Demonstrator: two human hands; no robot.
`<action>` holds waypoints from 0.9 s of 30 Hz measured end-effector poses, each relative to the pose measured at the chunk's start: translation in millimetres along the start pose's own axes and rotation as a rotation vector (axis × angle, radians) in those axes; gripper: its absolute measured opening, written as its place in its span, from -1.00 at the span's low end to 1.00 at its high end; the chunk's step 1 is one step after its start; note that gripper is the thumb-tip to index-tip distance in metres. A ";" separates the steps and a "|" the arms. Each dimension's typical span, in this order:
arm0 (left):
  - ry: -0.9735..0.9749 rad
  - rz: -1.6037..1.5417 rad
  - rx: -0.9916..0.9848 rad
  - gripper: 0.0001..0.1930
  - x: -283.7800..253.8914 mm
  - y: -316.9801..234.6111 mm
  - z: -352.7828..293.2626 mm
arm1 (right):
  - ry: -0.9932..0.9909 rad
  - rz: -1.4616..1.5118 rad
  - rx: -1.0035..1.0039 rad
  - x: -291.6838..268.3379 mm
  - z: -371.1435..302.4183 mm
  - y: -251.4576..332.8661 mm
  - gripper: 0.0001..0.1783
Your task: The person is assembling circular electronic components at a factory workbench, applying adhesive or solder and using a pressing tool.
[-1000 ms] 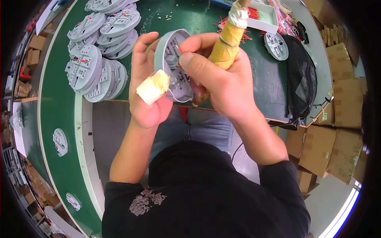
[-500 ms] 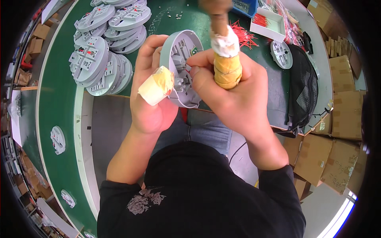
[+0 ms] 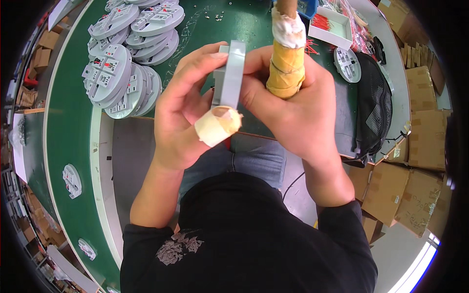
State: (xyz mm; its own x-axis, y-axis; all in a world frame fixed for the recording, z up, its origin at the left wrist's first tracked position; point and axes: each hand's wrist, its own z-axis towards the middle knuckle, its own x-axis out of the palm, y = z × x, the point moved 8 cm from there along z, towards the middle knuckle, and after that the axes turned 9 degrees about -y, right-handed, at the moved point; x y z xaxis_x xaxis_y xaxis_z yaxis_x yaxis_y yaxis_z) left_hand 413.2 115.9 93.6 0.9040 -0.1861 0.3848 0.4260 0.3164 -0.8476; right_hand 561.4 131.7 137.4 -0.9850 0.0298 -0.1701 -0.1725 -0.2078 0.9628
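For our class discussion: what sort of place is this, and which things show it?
Probably an assembly workshop: many alike round grey parts lie stacked on a green bench, an open white box holds thin red pieces, and cardboard cartons are piled at the right.

A black mesh bag point(image 3: 375, 110) lies on the green table point(image 3: 234, 27), left of stacked brown cardboard boxes point(image 3: 426, 141).
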 end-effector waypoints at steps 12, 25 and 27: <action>-0.092 -0.388 -0.137 -0.31 6.2 8.6 -6.9 | -0.183 -0.087 -0.531 4.5 -24.6 14.5 -0.68; -0.090 -0.091 -0.231 -0.62 -12.8 -7.6 -39.2 | 0.127 0.146 -0.025 8.9 -25.8 -11.1 -0.79; -0.036 0.193 -0.008 -0.66 -20.7 -28.0 -41.9 | 0.170 0.010 -0.146 15.7 -29.0 -3.5 -0.74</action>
State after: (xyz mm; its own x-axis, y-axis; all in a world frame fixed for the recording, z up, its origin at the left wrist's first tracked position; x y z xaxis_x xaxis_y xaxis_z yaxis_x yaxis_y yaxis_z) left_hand 381.1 71.9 94.1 0.9696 -0.0890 0.2281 0.2448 0.3356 -0.9096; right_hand 546.7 104.5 125.3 -0.9692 -0.1358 -0.2053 -0.1476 -0.3469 0.9262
